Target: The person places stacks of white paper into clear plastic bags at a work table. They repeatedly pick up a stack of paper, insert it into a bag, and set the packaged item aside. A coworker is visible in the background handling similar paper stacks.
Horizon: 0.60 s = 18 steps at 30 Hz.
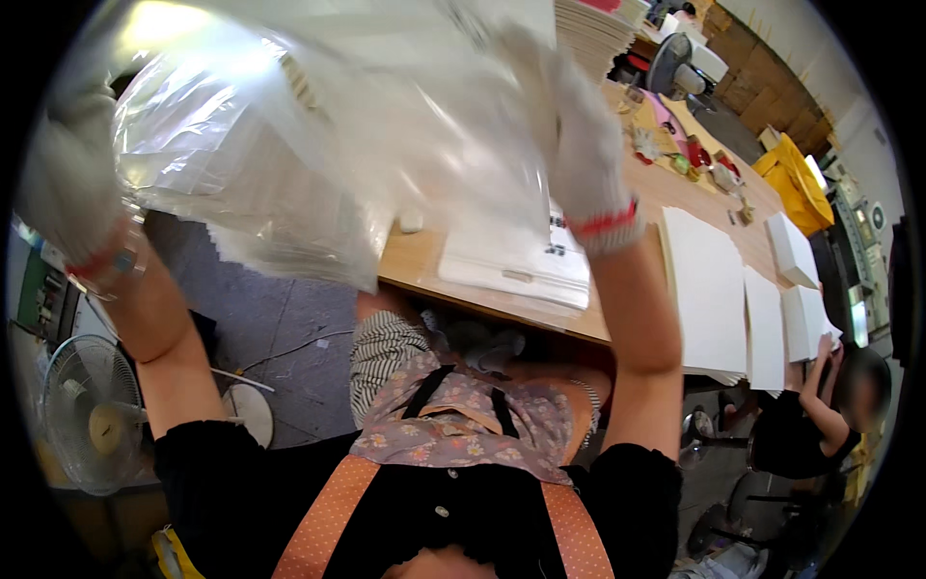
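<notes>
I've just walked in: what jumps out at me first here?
A big clear plastic bag fills the upper left, held up by the gloved left hand and right hand. Beneath it runs a long wooden table with stacked white sheets to the right. A floor fan stands at lower left.

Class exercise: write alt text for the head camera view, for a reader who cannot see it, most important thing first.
Two raised hands in white work gloves, left hand and right hand, hold up a large clear plastic bag over a wooden table. Stacks of white sheets lie on the table; a floor fan stands at lower left, and another person sits at right.
</notes>
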{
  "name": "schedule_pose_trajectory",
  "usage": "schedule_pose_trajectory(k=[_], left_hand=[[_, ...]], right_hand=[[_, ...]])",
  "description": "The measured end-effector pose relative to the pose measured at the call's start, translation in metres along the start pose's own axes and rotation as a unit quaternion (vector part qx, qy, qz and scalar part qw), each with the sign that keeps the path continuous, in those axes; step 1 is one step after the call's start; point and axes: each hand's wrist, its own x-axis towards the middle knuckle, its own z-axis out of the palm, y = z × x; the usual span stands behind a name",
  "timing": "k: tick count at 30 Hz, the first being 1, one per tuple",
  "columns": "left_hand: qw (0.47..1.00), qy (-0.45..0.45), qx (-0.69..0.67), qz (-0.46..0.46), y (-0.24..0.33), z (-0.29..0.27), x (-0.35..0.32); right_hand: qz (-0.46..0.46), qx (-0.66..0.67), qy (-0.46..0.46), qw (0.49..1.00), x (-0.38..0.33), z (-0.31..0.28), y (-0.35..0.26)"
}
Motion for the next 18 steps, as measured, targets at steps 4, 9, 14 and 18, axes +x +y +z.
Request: schedule_pose_trajectory(k=[4,9,14,18], left_hand=[[0.992,0.081,0.083,-0.045,-0.045,-0.092,0.056],[0.957,0.202,0.188,-0.086,-0.076,-0.152,0.003],[0.896,0.317,0.004,-0.312,-0.157,-0.056,-0.207],[0.848,-0.139,-0.007,-0.511,-0.152,0.117,-0.377]], right_hand=[[-0.015,-0.373,-0.218,0.902,0.086,0.043,-0.016],[-0.23,-0.534,-0.211,0.786,0.088,0.106,0.026],[-0.181,-0.236,-0.119,0.947,0.019,0.108,0.054],[-0.054,-0.212,-0.343,0.913,-0.106,0.08,0.072]])
